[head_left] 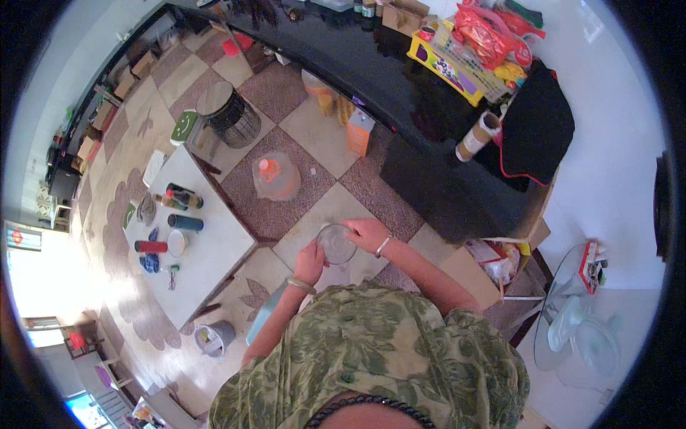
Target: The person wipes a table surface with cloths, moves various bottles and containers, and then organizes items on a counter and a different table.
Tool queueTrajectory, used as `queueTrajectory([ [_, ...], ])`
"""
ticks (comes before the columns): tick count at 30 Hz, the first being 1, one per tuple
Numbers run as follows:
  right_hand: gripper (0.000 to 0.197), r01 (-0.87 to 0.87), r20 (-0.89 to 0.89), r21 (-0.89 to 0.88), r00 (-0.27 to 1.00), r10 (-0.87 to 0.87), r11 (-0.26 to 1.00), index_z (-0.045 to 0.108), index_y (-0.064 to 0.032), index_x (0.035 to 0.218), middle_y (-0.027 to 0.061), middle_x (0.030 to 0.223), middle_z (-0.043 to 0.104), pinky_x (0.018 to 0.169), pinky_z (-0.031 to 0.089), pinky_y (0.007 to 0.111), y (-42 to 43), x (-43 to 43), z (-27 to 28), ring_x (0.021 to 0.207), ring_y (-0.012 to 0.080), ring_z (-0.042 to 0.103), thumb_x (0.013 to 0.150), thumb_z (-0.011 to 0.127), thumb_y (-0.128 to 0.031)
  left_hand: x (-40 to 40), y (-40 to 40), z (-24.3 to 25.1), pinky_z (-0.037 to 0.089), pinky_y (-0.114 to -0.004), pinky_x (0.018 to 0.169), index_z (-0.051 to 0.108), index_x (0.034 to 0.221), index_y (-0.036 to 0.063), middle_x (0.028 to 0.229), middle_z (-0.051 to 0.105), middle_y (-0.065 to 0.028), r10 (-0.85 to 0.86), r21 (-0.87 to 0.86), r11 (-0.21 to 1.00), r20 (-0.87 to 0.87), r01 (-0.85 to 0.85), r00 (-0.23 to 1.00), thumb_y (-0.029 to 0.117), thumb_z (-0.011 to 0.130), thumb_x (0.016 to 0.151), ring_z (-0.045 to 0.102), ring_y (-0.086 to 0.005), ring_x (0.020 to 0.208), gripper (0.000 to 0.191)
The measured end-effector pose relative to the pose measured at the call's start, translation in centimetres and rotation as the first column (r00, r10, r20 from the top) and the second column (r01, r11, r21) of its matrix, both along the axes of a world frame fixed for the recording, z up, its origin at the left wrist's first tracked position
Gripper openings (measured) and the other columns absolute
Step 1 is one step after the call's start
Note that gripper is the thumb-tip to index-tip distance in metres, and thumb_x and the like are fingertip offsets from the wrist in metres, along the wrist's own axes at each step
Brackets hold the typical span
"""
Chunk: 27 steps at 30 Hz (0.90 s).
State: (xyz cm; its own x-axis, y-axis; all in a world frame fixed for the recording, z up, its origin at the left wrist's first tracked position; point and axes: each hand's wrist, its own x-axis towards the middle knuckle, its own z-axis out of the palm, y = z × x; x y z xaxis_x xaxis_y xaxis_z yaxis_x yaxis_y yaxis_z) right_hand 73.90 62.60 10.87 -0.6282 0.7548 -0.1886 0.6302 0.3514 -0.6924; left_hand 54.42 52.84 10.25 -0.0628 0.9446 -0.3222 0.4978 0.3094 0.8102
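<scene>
A round, see-through vessel (336, 246), glass or clear plastic, is held in front of my body; I cannot tell whether it is a bowl or a lid. My left hand (310, 263) grips its left edge, a bangle on the wrist. On the upper right edge, my right hand (368, 235) has its fingers closed around the rim; that wrist also wears a bracelet. Both hands are above the tiled floor (300, 220), between a white table and a black counter.
The white table (214, 257) at left bears bottles (179, 197), a dark cylinder (185, 222), a red cylinder (150, 246) and a white bowl (177, 243). A jug with an orange cap (276, 177), a bucket (214, 339) and an open cardboard box (471, 273) stand around me. A cardboard tube (478, 137) is on the black counter (343, 59).
</scene>
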Motion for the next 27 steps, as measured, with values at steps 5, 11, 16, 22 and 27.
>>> queueTrajectory([
  [5, 0.036, 0.262, -0.142, -0.229, 0.944, -0.298, 0.938, 0.063, -0.0082, 0.112, 0.0174, 0.095, 0.066, 0.073, 0.05, 0.04, 8.1, -0.1, -1.9, 0.082, 0.0312, 0.064, 0.084, 0.059, -0.031, -4.2, 9.1, -3.1, 0.05, -0.044, 0.063, 0.053, 0.095, -0.0029, 0.058, 0.063, -0.0142, -0.073, 0.134, 0.986, -0.167, 0.096, 0.983, 0.019, 0.038, 0.091, 0.065, -0.032, 0.062, 0.026],
  [11, 0.031, 0.452, -0.091, -0.076, 0.885, -0.458, 0.889, 0.065, -0.0051, 0.107, 0.0169, 0.099, 0.066, 0.072, 0.051, 0.037, 19.0, 0.1, -0.3, 0.079, 0.0288, 0.064, 0.082, 0.062, -0.025, -9.4, 22.3, -3.5, 0.05, -0.045, 0.062, 0.052, 0.088, -0.0021, 0.06, 0.062, -0.0161, -0.108, 0.31, 0.928, -0.305, 0.205, 0.946, 0.02, 0.041, 0.092, 0.064, -0.0338, 0.062, 0.025],
  [16, 0.026, 0.497, -0.149, 0.048, 0.861, -0.486, 0.866, 0.066, -0.0058, 0.103, 0.0146, 0.093, 0.067, 0.07, 0.051, 0.035, 31.2, 0.9, 1.6, 0.076, 0.0266, 0.065, 0.081, 0.064, -0.02, -10.2, 31.5, -3.3, 0.05, -0.046, 0.059, 0.053, 0.088, -0.0014, 0.06, 0.061, -0.0157, 0.011, 0.376, 0.926, -0.123, 0.036, 0.992, 0.017, 0.046, 0.09, 0.063, -0.0343, 0.058, 0.02],
  [22, 0.022, 0.494, -0.13, 0.395, 0.865, -0.485, 0.775, 0.065, -0.0069, 0.098, 0.0131, 0.088, 0.066, 0.073, 0.051, 0.039, 52.4, 2.6, 4.2, 0.081, 0.0305, 0.063, 0.078, 0.064, -0.016, -12.0, 38.4, -6.4, 0.051, -0.044, 0.068, 0.057, 0.104, -0.0019, 0.102, 0.059, -0.02, -0.074, 0.091, 0.991, -0.215, 0.095, 0.974, 0.017, 0.068, 0.074, 0.06, -0.0364, 0.093, 0.038],
  [27, 0.041, 0.42, -0.103, 0.832, 0.758, -0.644, 0.362, 0.055, -0.0074, 0.111, 0.0152, 0.108, 0.059, 0.088, 0.046, 0.044, 69.8, 3.9, 6.2, 0.101, 0.0356, 0.053, 0.075, 0.068, -0.021, -17.7, 40.5, -10.4, 0.05, -0.038, 0.055, 0.059, 0.102, -0.0035, 0.092, 0.063, -0.0181, 0.054, 0.418, 0.89, -0.493, 0.182, 0.868, 0.016, 0.061, 0.078, 0.063, -0.0285, 0.068, 0.031],
])
